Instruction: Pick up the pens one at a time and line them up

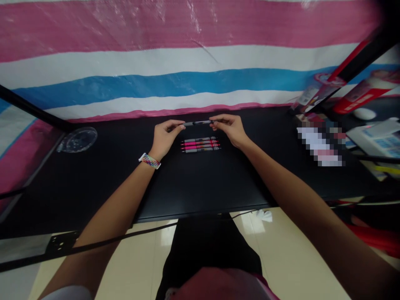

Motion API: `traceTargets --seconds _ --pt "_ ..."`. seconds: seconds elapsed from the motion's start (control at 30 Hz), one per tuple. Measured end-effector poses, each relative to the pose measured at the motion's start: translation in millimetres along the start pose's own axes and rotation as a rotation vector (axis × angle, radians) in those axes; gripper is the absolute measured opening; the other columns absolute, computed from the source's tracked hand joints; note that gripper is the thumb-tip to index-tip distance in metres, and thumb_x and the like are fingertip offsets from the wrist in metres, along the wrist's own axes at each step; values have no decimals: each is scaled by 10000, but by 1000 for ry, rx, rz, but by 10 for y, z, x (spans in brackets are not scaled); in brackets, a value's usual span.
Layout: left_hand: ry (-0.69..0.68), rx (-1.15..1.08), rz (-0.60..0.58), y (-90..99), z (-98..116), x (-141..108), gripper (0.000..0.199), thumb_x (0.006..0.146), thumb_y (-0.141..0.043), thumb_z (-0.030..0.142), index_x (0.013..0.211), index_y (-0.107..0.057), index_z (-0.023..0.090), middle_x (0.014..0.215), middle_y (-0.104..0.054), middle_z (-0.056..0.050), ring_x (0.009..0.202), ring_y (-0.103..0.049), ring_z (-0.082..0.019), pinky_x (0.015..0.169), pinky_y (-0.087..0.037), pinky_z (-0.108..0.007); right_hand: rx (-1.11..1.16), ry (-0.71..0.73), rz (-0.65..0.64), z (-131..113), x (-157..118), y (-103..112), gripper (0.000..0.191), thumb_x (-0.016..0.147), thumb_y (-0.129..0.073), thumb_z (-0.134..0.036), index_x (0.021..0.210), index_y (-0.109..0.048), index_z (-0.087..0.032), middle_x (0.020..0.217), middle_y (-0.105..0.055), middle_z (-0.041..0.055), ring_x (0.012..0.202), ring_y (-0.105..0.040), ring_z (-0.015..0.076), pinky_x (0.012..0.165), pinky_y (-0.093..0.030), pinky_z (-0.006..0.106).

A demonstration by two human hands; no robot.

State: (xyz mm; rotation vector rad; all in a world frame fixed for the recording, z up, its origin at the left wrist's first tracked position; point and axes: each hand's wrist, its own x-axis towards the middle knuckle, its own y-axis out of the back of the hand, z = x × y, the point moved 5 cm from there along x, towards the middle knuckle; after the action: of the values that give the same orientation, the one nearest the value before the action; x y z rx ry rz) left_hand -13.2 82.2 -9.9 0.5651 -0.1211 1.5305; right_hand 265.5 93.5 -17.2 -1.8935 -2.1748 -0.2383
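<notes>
A dark grey pen (197, 123) lies level between my two hands, near the back of the black table (203, 183). The fingertips of my left hand (166, 135) pinch its left end. Its right end is pinched in my right hand (230, 128). Just below this pen, several pens (200, 144) rest side by side in a stack of rows, some pink and some grey. Neither hand touches that row. A colourful woven band is round my left wrist.
At the left stands a clear round plastic container (79, 139). To the right are a clear cup (320, 89), a red and white cup (364, 93), a white rounded object (365, 113) and a blurred-out item (321, 143). A striped sheet (187, 83) hangs behind the table.
</notes>
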Motion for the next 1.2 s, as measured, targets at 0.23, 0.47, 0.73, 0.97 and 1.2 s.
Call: traceTargets --seconds 0.23,0.47,0.73,0.97,1.2 --pt "-84 95 -16 11 58 1 292 1034 -753 482 867 -796 247 899 -818 -47 890 -760 -206 899 -605 -369 66 -29 -15 11 -18 -20 219 828 -928 -362 1018 -905 -255 925 -854 59 872 -783 229 920 -663 446" --pt "-43 -59 -73 -67 42 0 349 1076 -689 470 1356 -738 268 893 -796 -27 813 -783 -186 900 -608 -361 62 -87 -13 35 -24 -28 293 790 -943 -415 1024 -898 -243 945 -849 66 890 -777 232 917 -661 438" --pt "-31 -12 -83 -68 52 -3 432 1019 -783 488 1386 -723 269 978 -821 -43 995 -803 -231 998 -586 -393 68 -78 -17 32 -29 -49 277 797 -943 -391 1026 -893 -242 934 -845 66 872 -771 231 903 -661 436" --pt "-87 48 -57 -69 104 -20 410 933 -867 348 1324 -763 277 1181 -851 -72 1156 -787 -253 1057 -577 -411 49 -70 -16 24 -30 -58 262 813 -922 -396 1030 -890 -254 931 -842 65 894 -775 246 925 -658 462" --pt "-88 127 -43 -79 146 -42 100 922 -860 343 987 -875 269 1018 -867 -52 971 -766 -254 970 -596 -433 42 -77 -7 36 -24 -45 239 799 -907 -374 1002 -900 -250 902 -840 55 852 -761 231 897 -651 439"
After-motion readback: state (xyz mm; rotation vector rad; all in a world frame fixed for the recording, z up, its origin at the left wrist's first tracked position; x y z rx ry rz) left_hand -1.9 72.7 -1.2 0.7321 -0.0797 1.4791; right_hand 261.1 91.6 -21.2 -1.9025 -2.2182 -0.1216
